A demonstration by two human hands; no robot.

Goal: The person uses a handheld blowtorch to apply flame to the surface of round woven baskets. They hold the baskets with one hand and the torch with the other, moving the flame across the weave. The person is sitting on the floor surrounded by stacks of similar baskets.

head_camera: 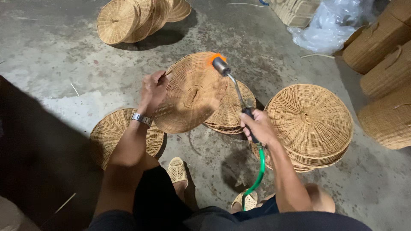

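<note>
My left hand (153,90) grips the left rim of a round wicker lid (190,93) and holds it tilted up off the floor. My right hand (257,125) holds the black handle of a gas torch (231,81). Its metal nozzle points at the lid's upper edge, where an orange flame (216,57) shows. A green hose (258,173) runs from the handle down past my knee. There is a metal watch on my left wrist.
Stacks of round wicker lids lie on the concrete floor: one (309,124) at right, one (233,113) behind the held lid, one (115,132) under my left arm, several (137,19) at top left. Wicker baskets (385,77) and a plastic bag (329,23) stand at the right.
</note>
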